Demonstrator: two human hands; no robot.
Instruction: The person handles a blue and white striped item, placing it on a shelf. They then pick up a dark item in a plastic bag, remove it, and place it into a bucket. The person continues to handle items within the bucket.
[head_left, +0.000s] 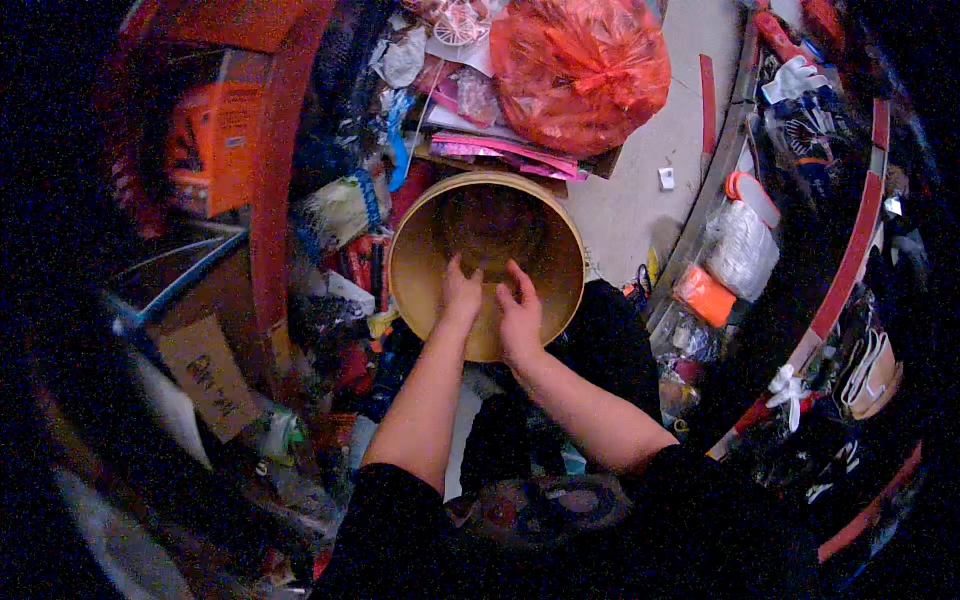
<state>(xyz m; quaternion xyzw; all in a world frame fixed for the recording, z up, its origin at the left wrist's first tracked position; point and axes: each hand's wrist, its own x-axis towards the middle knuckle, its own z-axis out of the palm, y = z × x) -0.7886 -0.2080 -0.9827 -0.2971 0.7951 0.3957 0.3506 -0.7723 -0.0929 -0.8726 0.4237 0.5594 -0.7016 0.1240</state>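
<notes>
A round, deep tan container lies before me with its mouth towards me and a dark inside. Over its lower left inside is my left hand, thumb and fingers apart, holding nothing that I can see. My right hand is a little to the right of it, fingers spread and slightly curled, also with no object visible in it. The two hands face each other with a gap between them. Whether the fingertips touch the container's inner wall or bottom, I cannot tell.
A full red plastic bag lies beyond the container, beside pink flat packs. Shelves on the right hold an orange packet, a clear-wrapped bundle and a white glove. A brown cardboard piece with writing stands at left.
</notes>
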